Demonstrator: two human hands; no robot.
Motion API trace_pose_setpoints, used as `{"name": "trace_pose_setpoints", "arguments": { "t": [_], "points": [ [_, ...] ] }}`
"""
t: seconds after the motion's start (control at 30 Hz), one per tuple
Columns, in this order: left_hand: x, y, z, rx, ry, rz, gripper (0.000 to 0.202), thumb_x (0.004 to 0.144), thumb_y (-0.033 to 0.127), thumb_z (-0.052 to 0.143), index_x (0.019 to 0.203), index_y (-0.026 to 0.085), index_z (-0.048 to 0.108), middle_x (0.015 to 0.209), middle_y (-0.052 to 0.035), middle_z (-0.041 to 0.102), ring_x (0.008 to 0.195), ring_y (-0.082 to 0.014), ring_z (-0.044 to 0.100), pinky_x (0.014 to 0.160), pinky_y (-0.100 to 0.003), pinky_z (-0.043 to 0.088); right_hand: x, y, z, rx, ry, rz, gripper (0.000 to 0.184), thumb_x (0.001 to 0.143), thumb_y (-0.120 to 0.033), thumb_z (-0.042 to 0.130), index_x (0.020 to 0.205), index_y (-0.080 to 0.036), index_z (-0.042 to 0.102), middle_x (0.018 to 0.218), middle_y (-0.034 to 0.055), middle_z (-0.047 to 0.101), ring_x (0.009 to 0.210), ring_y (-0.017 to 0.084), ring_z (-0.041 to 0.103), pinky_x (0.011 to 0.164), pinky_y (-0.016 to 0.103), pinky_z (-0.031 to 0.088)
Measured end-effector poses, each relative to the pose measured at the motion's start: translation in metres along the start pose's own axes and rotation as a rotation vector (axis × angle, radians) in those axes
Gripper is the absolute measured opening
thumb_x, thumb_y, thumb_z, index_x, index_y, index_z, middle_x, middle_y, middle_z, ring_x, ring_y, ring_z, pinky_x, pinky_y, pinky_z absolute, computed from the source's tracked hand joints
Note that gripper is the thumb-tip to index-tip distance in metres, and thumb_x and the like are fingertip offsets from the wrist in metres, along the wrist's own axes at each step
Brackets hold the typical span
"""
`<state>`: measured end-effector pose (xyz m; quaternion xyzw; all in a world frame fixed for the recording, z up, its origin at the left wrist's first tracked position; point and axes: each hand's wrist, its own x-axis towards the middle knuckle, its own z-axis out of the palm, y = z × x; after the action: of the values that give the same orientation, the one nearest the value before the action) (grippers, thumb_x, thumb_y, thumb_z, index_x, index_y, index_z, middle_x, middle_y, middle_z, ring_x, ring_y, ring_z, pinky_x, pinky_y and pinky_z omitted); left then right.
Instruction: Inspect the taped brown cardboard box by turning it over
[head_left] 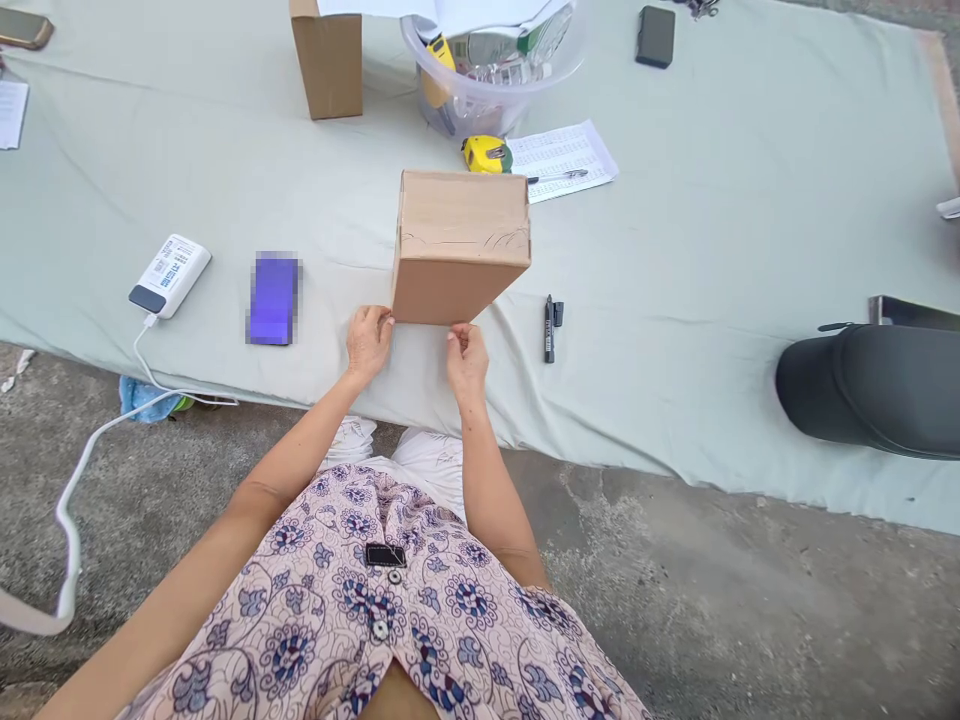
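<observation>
A closed brown cardboard box (461, 290) stands upright on the cloth-covered table in front of me, with creases along its top face. My left hand (369, 342) is at the box's lower left corner, fingers curled in and their tips against it. Along the bottom edge, farther right, my right hand (466, 360) has its fingers closed, thumb and fingertips at the cardboard. Exactly what the fingertips pinch is partly hidden. To the right of the box lies a black marker pen (550, 330). Just behind it are a yellow tape measure (484, 155) and a printed sheet (570, 150) with a pen (559, 177).
A clear plastic tub (487, 105) with bottles and papers stands behind, beside another cardboard box (330, 70). Leftward lie a purple-screened phone (274, 300) and a white power bank (172, 275) with a cable. A black cap-like object (877, 390) sits right; a small black case (655, 38) lies farther back.
</observation>
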<state>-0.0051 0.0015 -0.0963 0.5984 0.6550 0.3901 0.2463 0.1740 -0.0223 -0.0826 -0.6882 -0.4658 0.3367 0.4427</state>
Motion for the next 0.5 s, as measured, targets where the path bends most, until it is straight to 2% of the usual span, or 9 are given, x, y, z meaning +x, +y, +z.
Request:
{"name": "trace_pose_setpoints", "arguments": {
  "t": [0.07,0.17,0.23,0.37,0.5],
  "points": [
    [-0.002,-0.007,0.000,0.041,-0.023,0.003,0.011,0.091,0.026,0.058,0.098,0.020,0.064,0.101,-0.0096,0.066,0.102,-0.0257,0.062,0.095,-0.042,0.049,-0.003,0.011,0.003,0.009,0.012,0.020,0.016,0.085,-0.037,0.057,0.089,-0.022,0.052,0.088,0.0012,0.063,0.083,0.017,0.059,0.081,0.033,0.050],
    [-0.001,-0.009,-0.003,0.049,-0.016,-0.018,0.017,0.092,0.020,0.051,0.104,0.018,0.063,0.101,-0.0106,0.068,0.099,-0.0244,0.063,0.093,-0.040,0.050,0.001,0.018,0.000,0.023,0.126,0.043,0.017,0.085,-0.037,0.056,0.092,-0.023,0.051,0.088,0.0000,0.063,0.081,0.016,0.059,0.080,0.031,0.049],
    [-0.001,-0.007,-0.004,0.061,-0.021,-0.011,0.023,0.091,0.018,0.050,0.110,0.017,0.063,0.103,-0.0110,0.068,0.099,-0.0243,0.063,0.094,-0.040,0.050,0.007,0.020,-0.004,0.016,0.173,0.047,0.024,0.085,-0.038,0.056,0.103,-0.022,0.053,0.098,0.0021,0.064,0.083,0.015,0.060,0.082,0.032,0.050],
    [-0.005,-0.005,0.001,0.173,-0.043,0.082,0.038,0.089,0.022,0.057,0.127,0.020,0.064,0.116,-0.0128,0.068,0.108,-0.0286,0.062,0.099,-0.045,0.047,0.015,0.024,-0.007,-0.007,0.110,-0.027,0.050,0.083,-0.033,0.057,0.131,-0.024,0.048,0.129,0.0082,0.061,0.089,0.016,0.064,0.083,0.034,0.051],
    [-0.010,-0.011,0.005,0.165,-0.030,0.127,0.043,0.092,0.030,0.056,0.132,0.018,0.062,0.120,-0.0151,0.067,0.111,-0.0299,0.062,0.099,-0.046,0.047,0.006,0.023,-0.005,0.050,0.050,-0.018,0.048,0.079,-0.031,0.056,0.127,-0.024,0.052,0.127,0.0085,0.062,0.083,0.014,0.063,0.072,0.030,0.049]
  ]
}}
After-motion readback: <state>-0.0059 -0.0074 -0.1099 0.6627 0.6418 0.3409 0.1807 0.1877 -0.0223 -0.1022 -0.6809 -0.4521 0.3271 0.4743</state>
